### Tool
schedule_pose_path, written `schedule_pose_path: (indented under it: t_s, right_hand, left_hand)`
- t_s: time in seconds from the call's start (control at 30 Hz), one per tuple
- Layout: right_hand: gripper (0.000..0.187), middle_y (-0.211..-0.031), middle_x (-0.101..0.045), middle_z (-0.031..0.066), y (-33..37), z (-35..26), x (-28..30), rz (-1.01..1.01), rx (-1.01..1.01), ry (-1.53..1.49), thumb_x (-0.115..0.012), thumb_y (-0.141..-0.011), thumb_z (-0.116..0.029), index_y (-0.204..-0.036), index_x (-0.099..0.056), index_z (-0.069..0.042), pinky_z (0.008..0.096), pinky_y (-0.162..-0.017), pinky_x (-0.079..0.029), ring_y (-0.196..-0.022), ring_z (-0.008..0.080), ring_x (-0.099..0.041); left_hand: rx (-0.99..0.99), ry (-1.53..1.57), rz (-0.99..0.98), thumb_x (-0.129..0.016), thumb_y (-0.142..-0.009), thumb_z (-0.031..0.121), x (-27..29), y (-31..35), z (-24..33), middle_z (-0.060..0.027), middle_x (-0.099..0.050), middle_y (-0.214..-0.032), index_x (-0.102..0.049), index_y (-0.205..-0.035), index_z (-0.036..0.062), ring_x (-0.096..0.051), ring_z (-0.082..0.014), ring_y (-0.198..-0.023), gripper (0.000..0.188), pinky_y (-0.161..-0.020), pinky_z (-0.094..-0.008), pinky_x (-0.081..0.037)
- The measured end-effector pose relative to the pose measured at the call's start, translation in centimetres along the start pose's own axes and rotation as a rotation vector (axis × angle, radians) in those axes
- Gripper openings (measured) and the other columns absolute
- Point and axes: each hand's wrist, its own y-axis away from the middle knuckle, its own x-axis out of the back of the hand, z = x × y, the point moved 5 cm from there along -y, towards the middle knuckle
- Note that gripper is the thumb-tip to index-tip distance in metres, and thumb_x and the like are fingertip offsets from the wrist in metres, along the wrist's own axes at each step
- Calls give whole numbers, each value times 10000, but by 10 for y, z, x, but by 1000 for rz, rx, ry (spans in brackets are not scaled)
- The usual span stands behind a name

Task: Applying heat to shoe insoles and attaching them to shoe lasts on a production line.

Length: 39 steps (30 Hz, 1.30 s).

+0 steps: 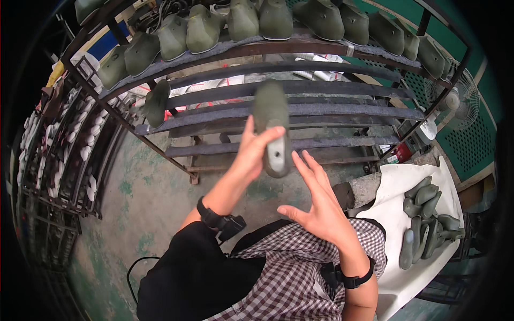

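Note:
A dark green shoe last is held up in front of the rack, a pale end with a small hole turned toward me. My left hand is closed around its left side, with the thumb across the top. My right hand is open just right of the shoe last, fingers spread and pointing toward it; a narrow gap seems to lie between them. Beyond, a row of similar green shoe lasts stands along the rack's upper shelf. One single last rests on the lower shelf at the left.
A metal rack with padded bars spans the space ahead. On my right, a pile of shoe lasts lies on a white sheet. A fan stands at the far right. Another rack with white pieces is at the left.

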Motion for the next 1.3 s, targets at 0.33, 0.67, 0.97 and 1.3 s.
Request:
schedule_pose_path:
  t_s: [0.33,0.67,0.97,1.3]
  right_hand:
    - [553,-1386,-497,104,199,151,122,729,-486,-78,-700,-830,-74,-1363,-553,-65,402,-1041,-447,-1282,250,-510]
    - [620,-1232,-575,191,444,422,164,1050,-1268,343,-789,-794,-315,-1313,-558,-65,466,-986,-465,-1157,363,-561]
    - [915,-1288,-562,136,561,526,190,385,-1612,810,-906,-557,-361,-1327,-495,-84,508,-1098,-357,-1291,321,-481]
    - [871,-1110,-683,120,579,426,167,1121,-1414,-374,-936,-557,-389,-1270,-577,-42,325,-853,-518,-1026,217,-663]
  left_hand:
    - [-62,-500,295,-591,-915,507,226,-169,78,-104,-610,-1326,-587,-1351,67,-564,-217,-1216,620,-1068,-402,-379]
    - [-1161,-1389,-246,-607,-968,111,-150,-12,-37,-167,-441,-1497,-431,-1460,5,-377,-318,-1400,533,-1162,-441,-262]
    - [-416,-1042,-1528,-733,-811,224,-285,147,-280,-211,-432,-1452,-412,-1444,78,-356,-405,-1395,724,-1104,-555,-260]
    - [-318,-966,-1494,-727,-812,166,-308,140,-290,-198,-419,-1462,-434,-1434,33,-371,-371,-1381,700,-1114,-500,-273]
